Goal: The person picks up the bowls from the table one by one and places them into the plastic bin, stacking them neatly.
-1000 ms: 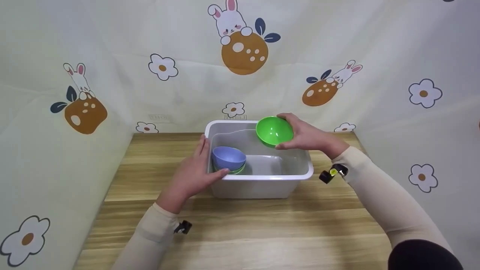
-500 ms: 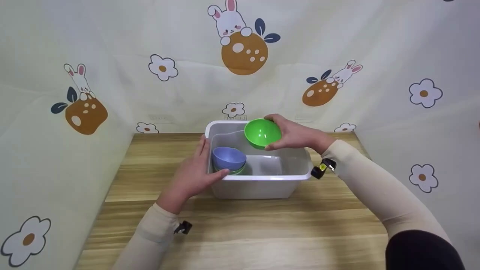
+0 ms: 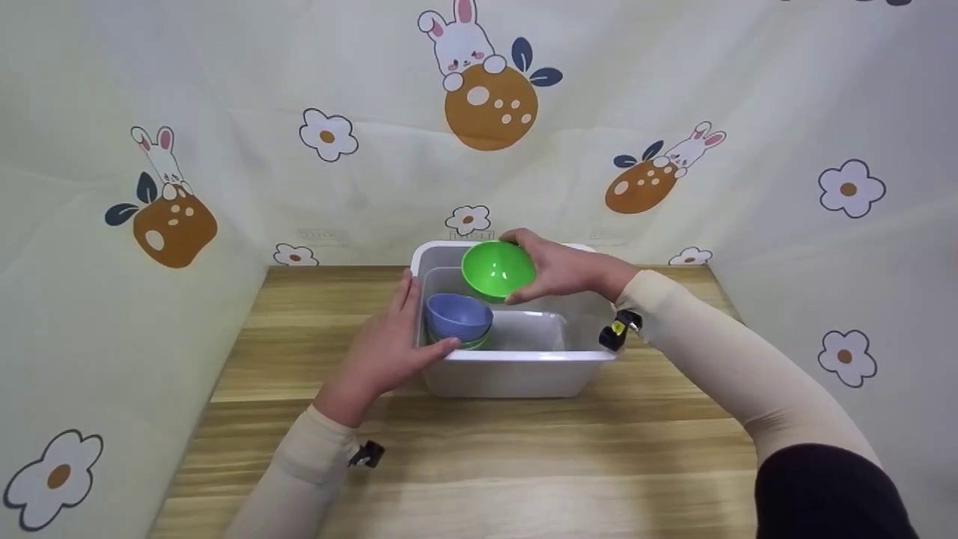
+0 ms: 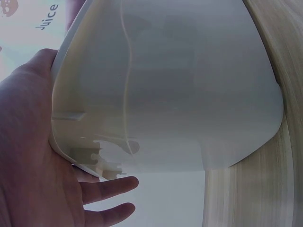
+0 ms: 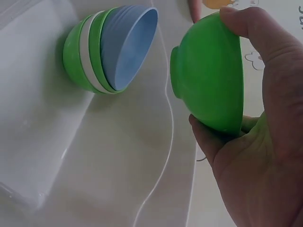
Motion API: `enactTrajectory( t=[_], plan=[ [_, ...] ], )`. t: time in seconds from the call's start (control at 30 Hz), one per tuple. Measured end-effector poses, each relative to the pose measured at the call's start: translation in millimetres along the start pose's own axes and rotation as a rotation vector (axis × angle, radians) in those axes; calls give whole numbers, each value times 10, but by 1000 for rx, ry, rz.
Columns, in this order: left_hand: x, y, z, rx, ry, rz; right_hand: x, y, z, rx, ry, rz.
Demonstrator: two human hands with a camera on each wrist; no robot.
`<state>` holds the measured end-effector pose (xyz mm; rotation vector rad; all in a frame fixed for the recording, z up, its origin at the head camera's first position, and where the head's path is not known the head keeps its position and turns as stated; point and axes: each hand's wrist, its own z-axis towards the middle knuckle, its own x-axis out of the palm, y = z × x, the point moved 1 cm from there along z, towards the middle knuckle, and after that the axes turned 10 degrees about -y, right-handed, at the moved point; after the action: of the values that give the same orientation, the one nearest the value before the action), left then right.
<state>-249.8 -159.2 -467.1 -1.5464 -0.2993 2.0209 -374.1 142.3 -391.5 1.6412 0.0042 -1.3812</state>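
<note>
My right hand [image 3: 554, 268] grips a bright green bowl [image 3: 492, 273] by its rim, thumb on the near side and fingers on the far side. The bowl hangs tilted over the back of a grey-white plastic bin [image 3: 509, 378]. Inside the bin's left end sits a stack of bowls, topped by a blue bowl [image 3: 458, 316] that leans. Below it, the right wrist view shows a green bowl [image 5: 97, 47], a white bowl [image 5: 86, 56] and another green bowl [image 5: 72, 59]. My left hand [image 3: 382, 344] rests at the bin's left front corner, fingers straight along the side, thumb over the front rim.
The bin stands on a wood-grain table [image 3: 479, 464] near its back edge. A pale cloth backdrop [image 3: 374, 187] printed with rabbits, oranges and flowers rises behind and on both sides. Small black wrist devices sit on both sleeves.
My right hand has carried the green bowl leftward across the bin's back and slightly down, closer to the stacked bowls. The left hand, bin and stack have stayed in place.
</note>
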Motion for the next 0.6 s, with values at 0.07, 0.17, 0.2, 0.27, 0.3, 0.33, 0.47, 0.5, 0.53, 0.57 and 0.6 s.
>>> enactTrajectory(
  t=[0.07,0.17,0.2,0.27,0.3,0.33,0.47,0.5,0.53,0.57,0.6],
  plan=[
    [0,1,-1,0,0,-2,33,13,40,-8,11,-4],
    [-2,-2,-5,1,2,-5,83,30,92,-21,26,4],
    [-4,-3,-5,3,3,-3,98,34,105,-24,31,4],
    [-6,-4,-4,7,3,1,128,40,130,-32,38,2],
    [-9,-9,-5,7,4,1,142,42,141,-36,39,0],
    [-11,-11,-4,9,2,3,156,41,151,-40,39,-8],
    [-16,-20,0,10,-4,0,222,41,195,-62,36,-29],
    [-17,-21,1,9,-6,-3,241,42,208,-67,38,-31],
    [-13,-18,2,9,-7,-4,262,41,222,-72,43,-29],
    [-12,-16,3,8,-6,-6,285,41,241,-79,49,-26],
    [-9,-11,5,9,-8,-8,305,42,257,-84,54,-22]
  ],
)
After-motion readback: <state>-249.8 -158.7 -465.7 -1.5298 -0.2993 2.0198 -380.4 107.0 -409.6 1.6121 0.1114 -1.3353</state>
